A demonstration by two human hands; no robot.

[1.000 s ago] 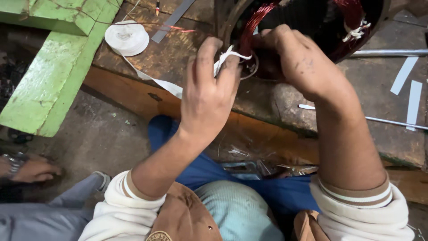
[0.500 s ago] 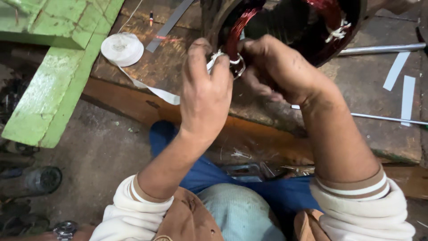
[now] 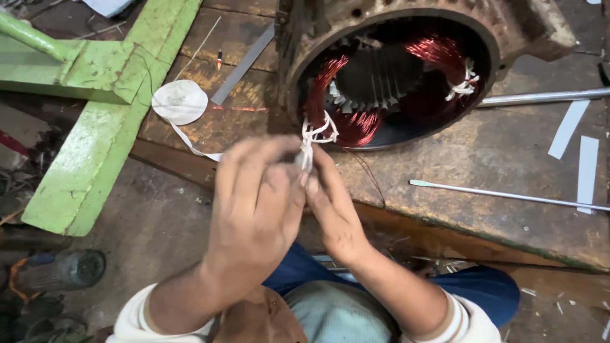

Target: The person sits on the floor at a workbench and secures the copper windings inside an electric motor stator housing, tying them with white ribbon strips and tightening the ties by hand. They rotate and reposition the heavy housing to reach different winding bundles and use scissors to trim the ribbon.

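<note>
A rusty round motor housing stands on a wooden bench, with red copper windings inside it. White tie tape runs from the winding's near left edge down to my hands. My left hand and my right hand meet just in front of the housing, both pinching the ends of that white tape. A second white tie sits on the winding at the right. The fingertips are partly blurred.
A white tape roll lies left of the housing, its loose end trailing toward me. Thin metal rods and pale paper strips lie on the bench at right. A green metal frame stands at left. My knees are below.
My hands have drawn back from the housing's rim toward me, pulling the white tape out from the winding. The view has shifted, showing more of the housing's inside.
</note>
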